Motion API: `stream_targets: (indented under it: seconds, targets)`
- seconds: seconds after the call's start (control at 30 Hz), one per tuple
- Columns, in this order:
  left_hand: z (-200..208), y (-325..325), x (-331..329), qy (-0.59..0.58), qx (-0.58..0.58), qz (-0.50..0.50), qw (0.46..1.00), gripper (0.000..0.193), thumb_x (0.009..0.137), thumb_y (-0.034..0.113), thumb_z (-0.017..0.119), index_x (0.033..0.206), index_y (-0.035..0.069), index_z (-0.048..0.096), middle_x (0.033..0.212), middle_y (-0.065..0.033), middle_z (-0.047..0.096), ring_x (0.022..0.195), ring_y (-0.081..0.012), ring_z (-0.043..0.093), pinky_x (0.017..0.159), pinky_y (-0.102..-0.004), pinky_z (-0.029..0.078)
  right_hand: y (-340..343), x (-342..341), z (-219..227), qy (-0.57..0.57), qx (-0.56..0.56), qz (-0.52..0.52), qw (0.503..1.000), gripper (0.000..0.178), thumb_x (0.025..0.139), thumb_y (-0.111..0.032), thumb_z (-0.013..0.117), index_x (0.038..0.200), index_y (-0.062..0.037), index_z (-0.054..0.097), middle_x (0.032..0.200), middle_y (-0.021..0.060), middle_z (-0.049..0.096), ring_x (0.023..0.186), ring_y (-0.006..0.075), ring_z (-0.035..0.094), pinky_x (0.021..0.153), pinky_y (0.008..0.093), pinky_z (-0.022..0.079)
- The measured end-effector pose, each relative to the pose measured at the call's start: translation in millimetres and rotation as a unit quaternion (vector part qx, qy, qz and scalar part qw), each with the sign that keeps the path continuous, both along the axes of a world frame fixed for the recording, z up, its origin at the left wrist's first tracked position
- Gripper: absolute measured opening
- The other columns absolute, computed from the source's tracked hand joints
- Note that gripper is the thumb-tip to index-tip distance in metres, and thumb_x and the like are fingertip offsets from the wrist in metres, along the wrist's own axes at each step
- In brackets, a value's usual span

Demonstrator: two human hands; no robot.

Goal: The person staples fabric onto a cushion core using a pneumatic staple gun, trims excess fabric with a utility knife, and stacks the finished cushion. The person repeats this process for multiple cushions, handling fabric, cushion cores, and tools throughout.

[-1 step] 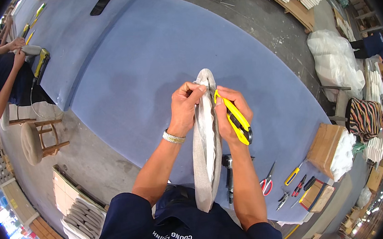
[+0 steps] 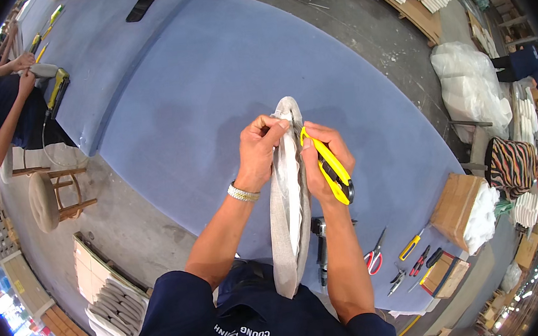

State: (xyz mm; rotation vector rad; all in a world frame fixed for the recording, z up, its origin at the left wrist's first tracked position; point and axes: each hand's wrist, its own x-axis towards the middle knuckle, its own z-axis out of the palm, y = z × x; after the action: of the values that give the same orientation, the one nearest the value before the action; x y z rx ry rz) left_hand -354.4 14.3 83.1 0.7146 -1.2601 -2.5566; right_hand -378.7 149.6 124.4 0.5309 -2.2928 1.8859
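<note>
Grey fabric-wrapped panel point(image 2: 287, 192) (upright, edge-on) pinched by left hand point(image 2: 260, 151); right hand point(image 2: 321, 163) grips yellow utility knife point(image 2: 332, 170).

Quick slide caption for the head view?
Left hand pinches fabric-covered pad edge; right hand holds yellow utility knife over blue table.

Matt grey cloth pad point(image 2: 287, 198), glossy yellow plastic knife point(image 2: 330, 169).

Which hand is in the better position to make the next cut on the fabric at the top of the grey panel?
Probably the right hand: it holds the yellow utility knife, whose front end lies against the top edge of the grey upholstered panel. The left hand pinches the fabric there, so it seems better suited to holding.
</note>
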Motion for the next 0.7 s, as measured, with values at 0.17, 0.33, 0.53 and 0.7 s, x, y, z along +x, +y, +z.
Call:
stream_targets:
  seconds: [0.17, 0.33, 0.53, 0.7]
  targets:
    - [2, -13, -9, 0.005, -0.107, -0.018, 0.994, 0.013, 0.093, 0.011, 0.078, 0.085, 0.006, 0.069, 0.076, 0.0055, 0.061, 0.069, -0.0022, 0.047, 0.063, -0.0227, 0.040, -1, -4, 1, 0.024, 0.006, 0.004, 1.000, 0.013, 0.090, 0.000, 0.069, 0.103, 0.0002, 0.072, 0.106, 0.0175, 0.076, 0.092, 0.0242, 0.075, 0.081, 0.0324, 0.059]
    - [14, -17, -7, 0.054, -0.100, -0.040, 0.993, 0.011, 0.093, 0.009, 0.077, 0.086, 0.005, 0.069, 0.081, 0.0033, 0.065, 0.074, -0.0040, 0.054, 0.069, -0.0238, 0.045, 1, 1, 3, 0.023, 0.018, 0.002, 1.000, 0.014, 0.089, -0.001, 0.069, 0.103, -0.0006, 0.071, 0.106, 0.0174, 0.076, 0.092, 0.0257, 0.075, 0.081, 0.0330, 0.059]
    - [26, -22, 1, 0.083, -0.100, -0.052, 0.990, 0.009, 0.094, 0.003, 0.073, 0.086, 0.005, 0.068, 0.081, 0.0045, 0.057, 0.072, -0.0051, 0.046, 0.069, -0.0237, 0.039, 5, 16, 7, 0.021, 0.014, -0.004, 1.000, 0.014, 0.088, 0.000, 0.069, 0.102, -0.0012, 0.070, 0.106, 0.0169, 0.076, 0.091, 0.0266, 0.075, 0.079, 0.0334, 0.059]
    - [35, -32, 4, 0.097, -0.129, -0.068, 0.985, 0.010, 0.093, 0.006, 0.076, 0.085, 0.005, 0.069, 0.080, 0.0048, 0.059, 0.072, -0.0051, 0.048, 0.069, -0.0241, 0.040, 15, 39, 13, -0.002, 0.009, -0.008, 1.000, 0.015, 0.088, 0.002, 0.068, 0.102, -0.0010, 0.070, 0.106, 0.0173, 0.076, 0.091, 0.0274, 0.075, 0.079, 0.0334, 0.059]
